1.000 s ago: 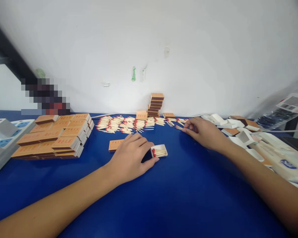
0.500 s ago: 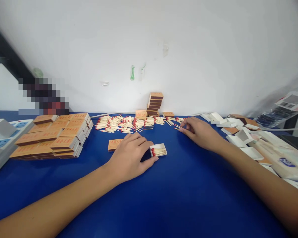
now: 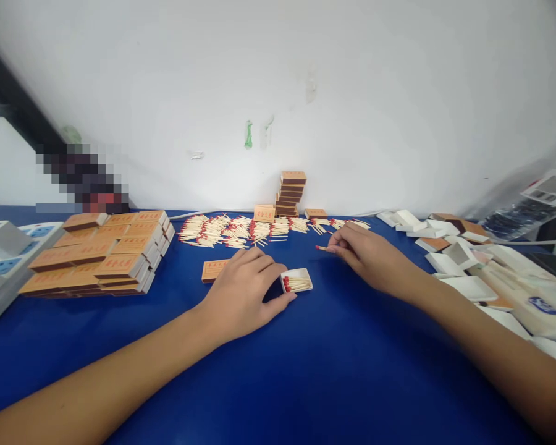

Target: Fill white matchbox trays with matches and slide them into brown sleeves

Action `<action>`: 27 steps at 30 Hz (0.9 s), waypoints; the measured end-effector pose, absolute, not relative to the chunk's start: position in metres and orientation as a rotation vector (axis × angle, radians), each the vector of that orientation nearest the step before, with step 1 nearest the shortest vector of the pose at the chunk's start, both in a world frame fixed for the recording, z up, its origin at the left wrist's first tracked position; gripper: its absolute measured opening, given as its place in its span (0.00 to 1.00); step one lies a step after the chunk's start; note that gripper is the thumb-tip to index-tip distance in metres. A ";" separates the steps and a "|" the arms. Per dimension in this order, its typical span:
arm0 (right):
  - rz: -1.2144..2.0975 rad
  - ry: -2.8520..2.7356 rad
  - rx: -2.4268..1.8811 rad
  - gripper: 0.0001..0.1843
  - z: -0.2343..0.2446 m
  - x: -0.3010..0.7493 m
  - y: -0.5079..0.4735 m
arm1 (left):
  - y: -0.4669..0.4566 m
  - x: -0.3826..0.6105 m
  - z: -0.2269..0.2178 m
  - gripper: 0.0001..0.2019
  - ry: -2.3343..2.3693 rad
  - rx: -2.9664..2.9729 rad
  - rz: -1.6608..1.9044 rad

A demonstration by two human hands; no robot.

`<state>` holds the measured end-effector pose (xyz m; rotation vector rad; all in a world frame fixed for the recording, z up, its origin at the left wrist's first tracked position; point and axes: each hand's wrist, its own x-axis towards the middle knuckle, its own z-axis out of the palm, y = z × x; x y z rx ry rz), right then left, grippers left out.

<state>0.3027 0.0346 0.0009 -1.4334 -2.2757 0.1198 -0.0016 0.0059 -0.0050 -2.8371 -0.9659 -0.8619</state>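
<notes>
My left hand (image 3: 248, 293) rests on the blue table, its thumb and index finger closed on the end of a white matchbox tray (image 3: 306, 275). Several red-tipped matches (image 3: 297, 283) lie in that tray. To the right and farther back, my right hand (image 3: 359, 250) pinches matches (image 3: 323, 248), red heads pointing left; how many is hard to make out. Behind both hands a long row of loose matches (image 3: 208, 230) lies spread out. An orange matchbox sleeve (image 3: 213, 270) sits left of my left hand, partly covered by it.
Matchboxes are piled at the left (image 3: 120, 247), beside a power strip (image 3: 0, 272). Against the wall stands a leaning matchbox stack (image 3: 291, 193). Loose white trays (image 3: 467, 287) and a soft plastic pack (image 3: 532, 296) occupy the right side.
My right hand has moved left and slightly toward me with the matches, away from the loose row. My left hand and the tray have stayed put.
</notes>
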 end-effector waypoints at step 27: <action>0.365 -2.454 -1.262 0.05 0.007 0.255 -0.008 | 0.004 0.000 -0.007 0.14 -0.940 -2.855 -0.892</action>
